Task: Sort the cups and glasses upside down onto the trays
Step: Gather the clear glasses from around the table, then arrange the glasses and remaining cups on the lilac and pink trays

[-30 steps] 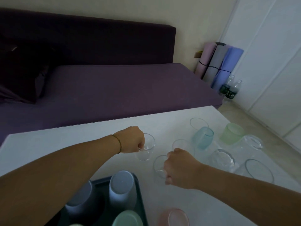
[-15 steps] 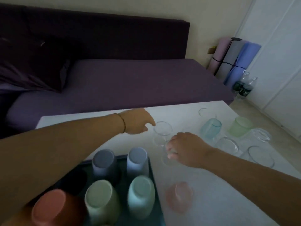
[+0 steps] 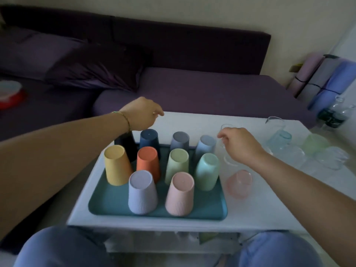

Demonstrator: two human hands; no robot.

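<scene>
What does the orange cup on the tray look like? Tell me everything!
The matte orange plastic-looking cup stands upside down on the teal rectangular tray. Its flat round base faces up, and it widens toward its hidden rim. It sits in the middle row between the yellow cup and the pale green cup. The lilac cup in front hides its lower edge.

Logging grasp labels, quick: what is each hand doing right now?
Left hand: fingers curled, palm hidden; cannot tell if it holds anything.
Right hand: pinching a clear glass.
</scene>
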